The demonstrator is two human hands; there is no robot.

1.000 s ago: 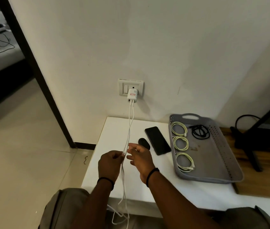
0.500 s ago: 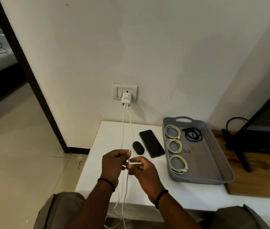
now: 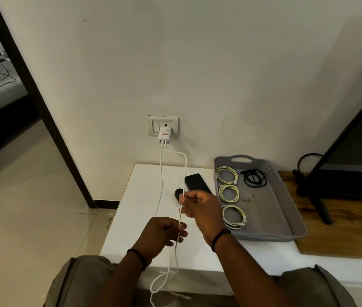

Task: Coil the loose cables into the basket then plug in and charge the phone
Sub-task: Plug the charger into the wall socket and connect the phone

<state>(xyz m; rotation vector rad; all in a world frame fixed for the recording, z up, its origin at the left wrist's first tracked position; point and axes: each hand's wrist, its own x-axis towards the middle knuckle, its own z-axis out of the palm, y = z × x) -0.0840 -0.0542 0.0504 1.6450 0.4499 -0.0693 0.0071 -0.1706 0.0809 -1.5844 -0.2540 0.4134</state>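
Right hand: the right hand [image 3: 202, 207], with a black band at the wrist, pinches a thin white charging cable [image 3: 185, 167] between thumb and fingertips, above the low white table [image 3: 144, 196].
Left hand: the left hand [image 3: 162, 234], at 7 o'clock from the right hand, has its fingers curled round the same white cable lower down; a black band sits on this wrist too.
Cable run: from the right hand the cable rises toward 12 o'clock, arcs over and enters the white plug-in charger [image 3: 164, 138]; below the left hand it hangs past the table edge and loops between the person's knees.
Second lead: another white lead [image 3: 160, 173] drops from the charger to the table top; its lower end passes behind the left hand.
Charger: seated in the cream wall socket plate [image 3: 162, 125], at 12 o'clock from the hands.
Phone: the black slab phone [image 3: 195, 181] lies flat on the table at 12 o'clock from the right hand, partly covered by it, with no cable in it.
Small item: a black oval object [image 3: 178, 193] lies just left of the phone.
Basket: the grey perforated plastic basket [image 3: 286, 200] sits at 3 o'clock from the phone.
Basket contents: three pale yellow-white coiled cables [image 3: 227, 175] in a row along the left side, one black coiled cable [image 3: 254, 178] at the far end.
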